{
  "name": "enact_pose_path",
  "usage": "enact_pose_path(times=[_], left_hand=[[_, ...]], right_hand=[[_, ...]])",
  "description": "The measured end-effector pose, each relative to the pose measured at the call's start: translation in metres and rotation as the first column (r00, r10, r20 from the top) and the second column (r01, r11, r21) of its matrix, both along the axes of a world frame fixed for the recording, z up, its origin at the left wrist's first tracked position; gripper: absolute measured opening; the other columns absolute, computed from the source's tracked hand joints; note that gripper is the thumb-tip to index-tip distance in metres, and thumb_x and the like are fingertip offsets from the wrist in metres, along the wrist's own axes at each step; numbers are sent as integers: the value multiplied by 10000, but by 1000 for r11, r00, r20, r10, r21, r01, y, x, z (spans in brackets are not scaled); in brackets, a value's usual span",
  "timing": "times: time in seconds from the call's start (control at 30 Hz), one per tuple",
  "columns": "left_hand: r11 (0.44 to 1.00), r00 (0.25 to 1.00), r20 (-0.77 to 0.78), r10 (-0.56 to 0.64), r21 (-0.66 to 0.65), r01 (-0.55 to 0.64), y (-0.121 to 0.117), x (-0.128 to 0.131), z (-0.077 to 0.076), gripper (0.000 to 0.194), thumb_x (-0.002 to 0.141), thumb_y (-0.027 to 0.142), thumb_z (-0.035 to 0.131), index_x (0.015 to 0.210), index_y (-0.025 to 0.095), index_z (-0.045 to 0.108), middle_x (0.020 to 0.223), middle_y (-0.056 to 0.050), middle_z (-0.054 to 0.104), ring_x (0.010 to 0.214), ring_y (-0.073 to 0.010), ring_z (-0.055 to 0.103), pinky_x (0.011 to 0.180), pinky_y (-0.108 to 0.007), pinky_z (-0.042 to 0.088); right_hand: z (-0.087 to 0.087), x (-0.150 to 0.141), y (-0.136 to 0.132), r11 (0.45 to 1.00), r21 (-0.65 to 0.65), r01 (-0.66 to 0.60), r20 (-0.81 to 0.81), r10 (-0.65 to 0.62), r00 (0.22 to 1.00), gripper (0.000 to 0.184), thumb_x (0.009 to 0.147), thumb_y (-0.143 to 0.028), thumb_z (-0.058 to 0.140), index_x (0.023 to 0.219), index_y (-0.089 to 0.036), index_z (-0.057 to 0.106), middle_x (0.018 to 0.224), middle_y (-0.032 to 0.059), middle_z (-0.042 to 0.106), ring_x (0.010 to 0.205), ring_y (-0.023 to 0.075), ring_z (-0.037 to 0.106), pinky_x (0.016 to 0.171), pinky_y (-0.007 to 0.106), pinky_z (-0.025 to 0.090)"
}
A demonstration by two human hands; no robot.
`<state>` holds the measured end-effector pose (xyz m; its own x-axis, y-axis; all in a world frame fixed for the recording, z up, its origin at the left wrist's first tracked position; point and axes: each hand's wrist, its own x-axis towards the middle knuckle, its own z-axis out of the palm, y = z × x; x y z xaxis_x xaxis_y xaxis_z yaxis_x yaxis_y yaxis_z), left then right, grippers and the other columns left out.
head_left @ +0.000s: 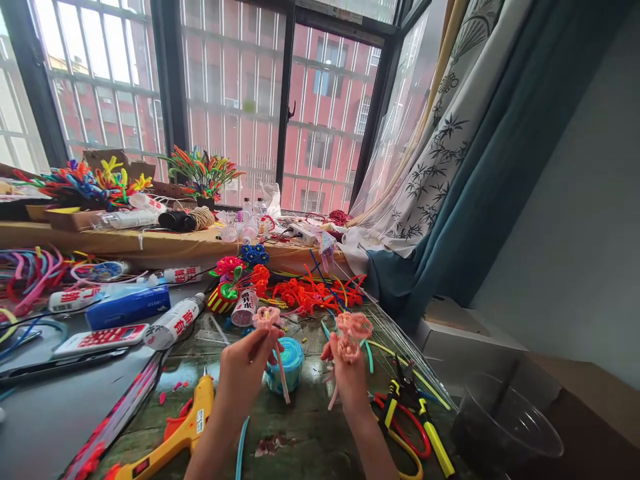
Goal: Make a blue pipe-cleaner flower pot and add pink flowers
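Observation:
My left hand (247, 363) pinches a pink pipe-cleaner flower (268, 317) just under its head, and the stem slants down past the fingers. In my right hand (347, 373) are pink pipe-cleaner flowers (353, 331), bunched together above the fist, with a stem end showing below. The two hands are apart. Behind my left fingers stands a round turquoise container (286, 367). A yellow hot glue gun (193, 420) lies left of my left forearm. Pliers with yellow and black handles (407, 387) and red-handled scissors (417, 433) lie right of my right hand.
Red pipe-cleaner pieces (310, 293) are heaped behind the hands, beside a striped pot with flowers (223, 297). Bottles (175, 323), a blue box (129, 307) and a calculator (100, 339) lie left. A clear plastic tub (507, 417) stands right. The windowsill (165, 248) holds more flowers.

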<state>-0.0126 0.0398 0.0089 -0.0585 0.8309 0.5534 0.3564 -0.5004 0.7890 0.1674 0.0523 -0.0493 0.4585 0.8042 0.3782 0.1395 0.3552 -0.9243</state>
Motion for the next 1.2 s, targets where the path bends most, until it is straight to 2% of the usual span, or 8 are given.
enact_pose_path(times=[0.17, 0.27, 0.37, 0.57, 0.77, 1.0, 1.1, 1.2], left_hand=[[998, 997, 60, 55, 13, -56, 35, -4, 2, 366, 852, 501, 561, 812, 177, 727, 612, -13, 728, 486, -135, 633, 471, -216, 497], [993, 993, 72, 93, 69, -98, 46, -4, -6, 320, 839, 457, 579, 837, 175, 730, 701, -29, 760, 587, -155, 685, 583, -243, 551], [984, 991, 60, 120, 124, -127, 49, -2, -12, 278, 822, 421, 602, 809, 180, 738, 741, -37, 776, 621, -168, 698, 640, -266, 557], [979, 994, 11, 106, 176, -106, 47, 3, -17, 218, 801, 360, 618, 795, 193, 758, 751, -30, 786, 574, -144, 649, 589, -240, 504], [987, 997, 15, 75, 142, -76, 48, 2, -23, 261, 811, 376, 603, 813, 175, 769, 835, -75, 792, 635, -163, 664, 613, -254, 489], [1000, 989, 146, 7, 18, -10, 45, -1, -22, 352, 889, 441, 494, 798, 159, 683, 619, -17, 669, 499, -128, 560, 519, -244, 466], [997, 981, 183, -58, -42, 66, 47, 0, -22, 411, 906, 491, 449, 746, 165, 643, 545, 17, 575, 446, -108, 479, 438, -224, 399], [990, 977, 188, -98, -84, 115, 50, 1, -23, 442, 896, 527, 462, 710, 166, 635, 513, 35, 516, 425, -92, 427, 410, -212, 346]], right_hand=[[7, -14, 35, 969, -36, -243, -198, 231, 953, 557, 746, -735, 609, 583, -205, 563, 423, -66, 468, 351, 117, 472, 392, 242, 407], [1, -24, 40, 959, -40, -281, -282, 259, 924, 597, 674, -785, 628, 649, -190, 588, 403, -112, 379, 307, 79, 365, 335, 208, 289], [-8, -27, 40, 956, -67, -285, -329, 249, 911, 609, 636, -783, 653, 676, -177, 602, 401, -121, 375, 285, 54, 300, 307, 197, 210], [-19, -19, 46, 954, -134, -267, -363, 203, 910, 536, 610, -668, 708, 802, -174, 624, 430, -108, 459, 302, 68, 368, 316, 197, 279], [-26, -11, 48, 949, -202, -244, -297, 178, 938, 373, 635, -453, 686, 878, -171, 663, 456, -72, 560, 329, 112, 477, 352, 227, 381], [-31, -4, 47, 935, -303, -182, -178, 132, 975, 189, 560, -258, 685, 726, -175, 721, 413, -43, 604, 281, 131, 498, 313, 222, 361], [-30, -3, 48, 934, -301, -195, -197, 139, 971, 126, 552, -270, 690, 644, -186, 669, 424, -41, 603, 275, 110, 478, 312, 208, 338], [-25, -6, 48, 927, -274, -255, -255, 185, 949, 187, 576, -354, 695, 571, -194, 598, 426, -41, 574, 297, 102, 484, 320, 196, 323]])
